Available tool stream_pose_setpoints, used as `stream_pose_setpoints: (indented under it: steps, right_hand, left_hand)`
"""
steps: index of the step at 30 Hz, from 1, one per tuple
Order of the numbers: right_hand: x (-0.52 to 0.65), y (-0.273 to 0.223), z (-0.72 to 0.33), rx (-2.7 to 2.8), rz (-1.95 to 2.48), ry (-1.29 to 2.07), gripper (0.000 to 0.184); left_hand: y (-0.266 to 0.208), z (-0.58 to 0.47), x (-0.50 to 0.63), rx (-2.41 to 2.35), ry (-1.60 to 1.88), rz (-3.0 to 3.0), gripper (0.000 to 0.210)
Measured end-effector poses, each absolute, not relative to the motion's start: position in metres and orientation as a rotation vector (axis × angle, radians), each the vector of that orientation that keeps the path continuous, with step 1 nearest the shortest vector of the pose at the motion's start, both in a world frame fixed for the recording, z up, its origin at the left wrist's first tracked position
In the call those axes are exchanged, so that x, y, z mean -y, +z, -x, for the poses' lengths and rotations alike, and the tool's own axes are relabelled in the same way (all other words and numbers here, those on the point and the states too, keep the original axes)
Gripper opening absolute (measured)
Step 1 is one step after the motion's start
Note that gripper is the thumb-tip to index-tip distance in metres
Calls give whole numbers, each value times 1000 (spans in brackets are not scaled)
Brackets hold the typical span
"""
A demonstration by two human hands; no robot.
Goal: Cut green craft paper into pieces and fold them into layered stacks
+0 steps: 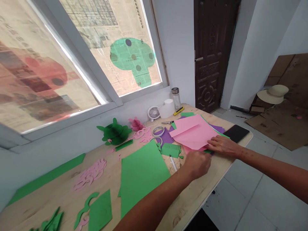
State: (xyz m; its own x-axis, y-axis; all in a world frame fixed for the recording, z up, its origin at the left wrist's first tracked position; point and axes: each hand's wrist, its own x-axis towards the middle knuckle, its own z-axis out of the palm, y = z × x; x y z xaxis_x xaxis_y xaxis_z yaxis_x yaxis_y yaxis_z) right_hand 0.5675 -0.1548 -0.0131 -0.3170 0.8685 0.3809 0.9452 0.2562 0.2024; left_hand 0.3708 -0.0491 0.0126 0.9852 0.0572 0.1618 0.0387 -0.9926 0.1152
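Note:
A pink sheet of paper (pixel 193 133), its left part bent up in a strip, lies on a stack of coloured paper at the right of the table. My right hand (pixel 223 146) pinches the sheet's near right edge. My left hand (pixel 198 163) is closed at the near edge of the pink paper, with its fingertips largely hidden. Purple sheets (pixel 218 129) and green ones show from under the pink. A white marker (pixel 173 163) lies left of my left hand. Beside it is a large green sheet (pixel 141 176), partly covered by my left forearm.
Scissors (pixel 167 122), tape rolls (pixel 158 131), a yellow cutter (pixel 178 111), a small fan (pixel 153 113), a tissue roll (pixel 169 106) and a glass bottle (pixel 176 98) stand or lie farther back. A black phone (pixel 237 133) lies at the right end. Pink cutouts (pixel 92 173) and a green paper turtle (pixel 115 132) are left.

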Motion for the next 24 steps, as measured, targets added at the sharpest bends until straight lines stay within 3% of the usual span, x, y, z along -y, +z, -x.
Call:
stream_pose_setpoints:
  steps: [9, 16, 20, 24]
  right_hand:
    - [160, -24, -561, 2415, 1693, -678, 32]
    - [161, -27, -557, 2378, 1692, -737, 32]
    - [163, -24, -554, 2338, 1715, -718, 26]
    - [163, -23, -550, 2307, 1731, -705, 24]
  left_hand:
    - [24, -386, -4, -629, 457, -2752, 34]
    - [12, -398, -20, -236, 182, -2629, 42]
    - [8, -408, -44, -199, 22, -2578, 53]
    - [-3, -419, -68, -286, -75, -2637, 49]
